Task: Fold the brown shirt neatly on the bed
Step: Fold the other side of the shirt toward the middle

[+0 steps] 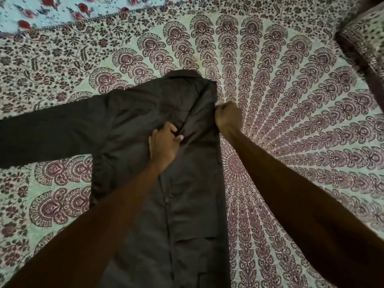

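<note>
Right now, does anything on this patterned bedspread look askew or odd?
Nothing damaged. The dark brown cloth shirt is half folded: a diagonal ridge bunches where the left hand pinches it, the right hand grips its folded edge, one sleeve outspread.

The brown shirt (128, 125) under the left hand (163, 143) is one plain dark brown, without any print. The bedspread (291, 100) around both hands has a pale green-white ground with a maroon print: rings of feather-like shapes to the right of the right hand (227, 117), and small dark flowers and leaves beyond the left hand. Still further beyond the left hand a sheet (41, 9) is light blue with red flowers, and far beyond the right hand a pillow (365, 38) has a similar maroon print with a dark border.
</note>
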